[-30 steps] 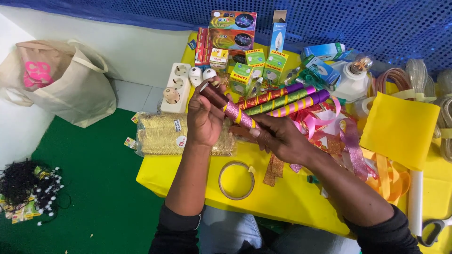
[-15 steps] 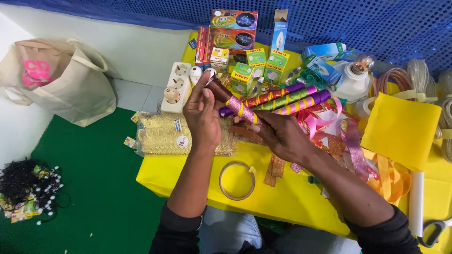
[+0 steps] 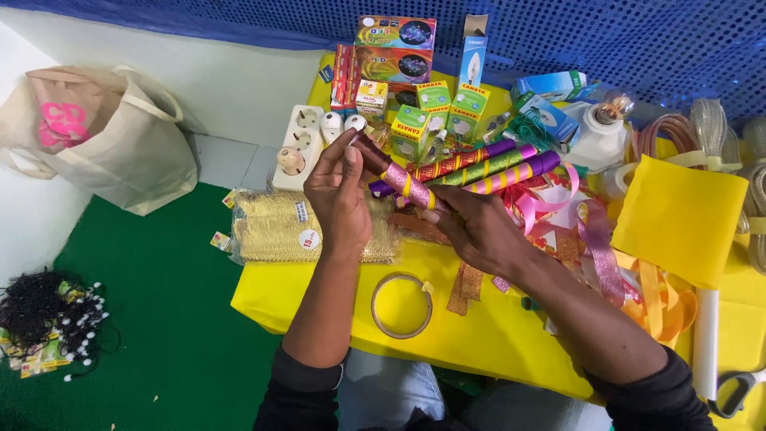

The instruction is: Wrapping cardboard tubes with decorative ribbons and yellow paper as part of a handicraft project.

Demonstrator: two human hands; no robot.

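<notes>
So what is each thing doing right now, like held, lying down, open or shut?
Left hand: gripping the stick's upper end.
Right hand: gripping its lower end.
Glitter-wrapped stick: held tilted above the table.
Other wrapped sticks: lying side by side.
Tape ring: lying flat.
Tall bulb box: upright, top flap open.
Cloth bag: slumped, mouth open.

Green-yellow bulb boxes (image 3: pixel 435 108) (upright) behind gold-trim packet (image 3: pixel 279 229)

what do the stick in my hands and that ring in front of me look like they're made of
Stick, held by left hand and right hand: likely a tube wrapped spirally in glittery pink and gold ribbon over a dark brown core; it sparkles.
Ring on the yellow table: probably a clear tape roll; thin, translucent, glossy brownish rim.
</notes>
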